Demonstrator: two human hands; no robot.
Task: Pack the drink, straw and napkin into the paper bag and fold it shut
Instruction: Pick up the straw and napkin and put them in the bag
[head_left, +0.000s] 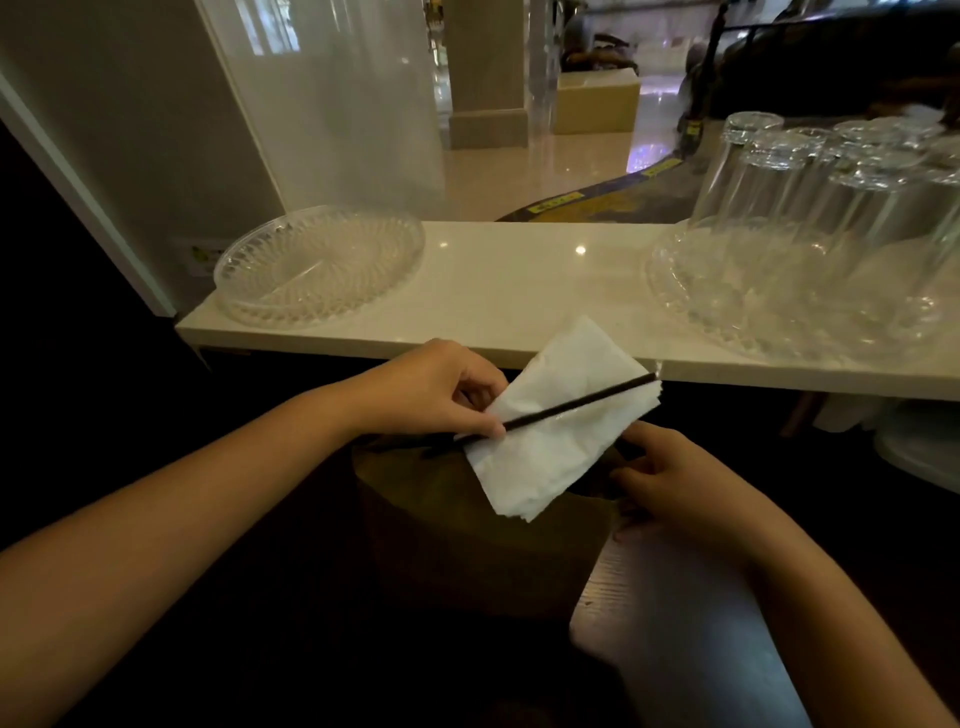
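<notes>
Both forearms are bare to the frame edge, with no sleeves, watch, rings or gloves visible on either.

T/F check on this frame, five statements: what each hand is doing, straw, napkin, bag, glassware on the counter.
1. The left hand pinches the black straw against the white napkin. True.
2. The right hand holds the straw. False: it is at the rim of the brown paper bag.
3. The bag is folded shut. False: its top is not folded, and straw and napkin are above it.
4. The glass dish on the left of the counter is empty. True.
5. The glasses on the right stand upright. False: they are upside down.
</notes>
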